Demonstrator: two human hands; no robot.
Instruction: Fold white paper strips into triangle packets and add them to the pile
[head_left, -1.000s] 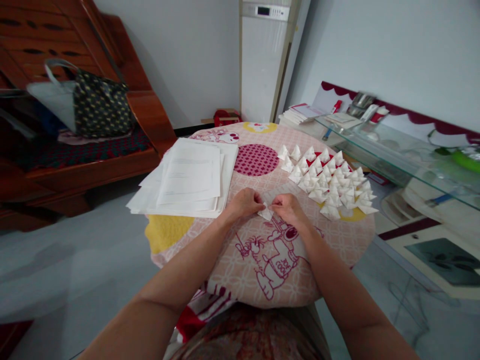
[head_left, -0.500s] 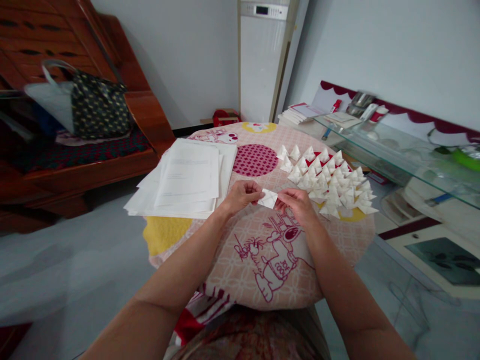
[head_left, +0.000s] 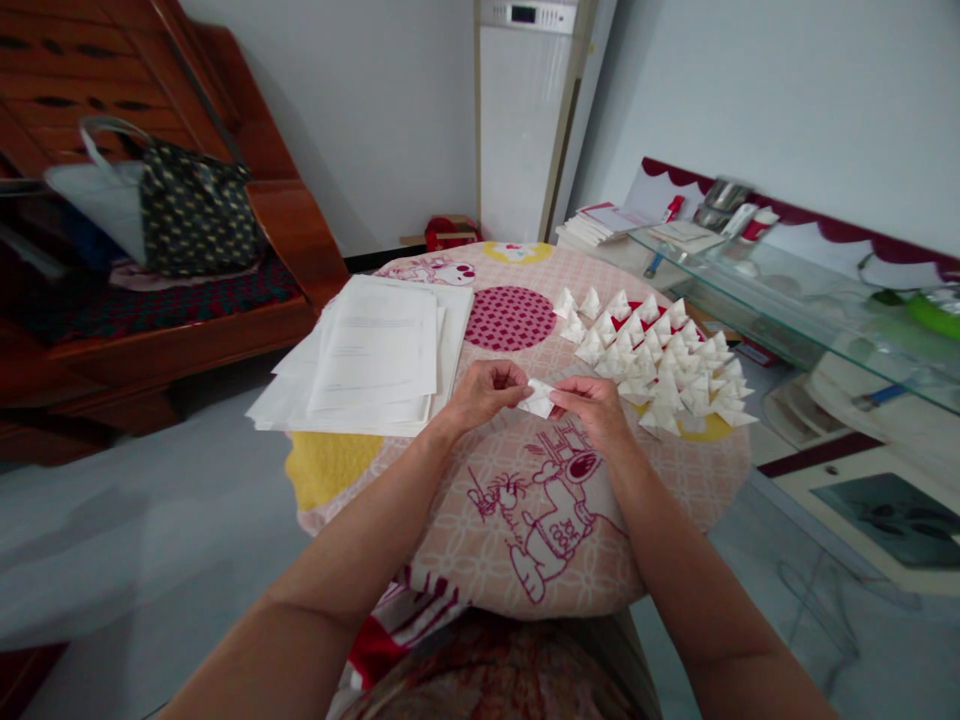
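the left hand [head_left: 486,393] and the right hand [head_left: 598,407] are both clamped on one small white paper [head_left: 538,401], between them over the bench [head_left: 465,545]. at left lies a stack of sheets [head_left: 375,350]; at right, many folded pieces [head_left: 663,400].

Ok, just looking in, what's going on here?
A person's left hand and right hand hold a small white folded paper piece over a pink patterned tablecloth. A stack of white paper sheets lies to the left; many pointed white folded-paper shapes sit grouped to the right.
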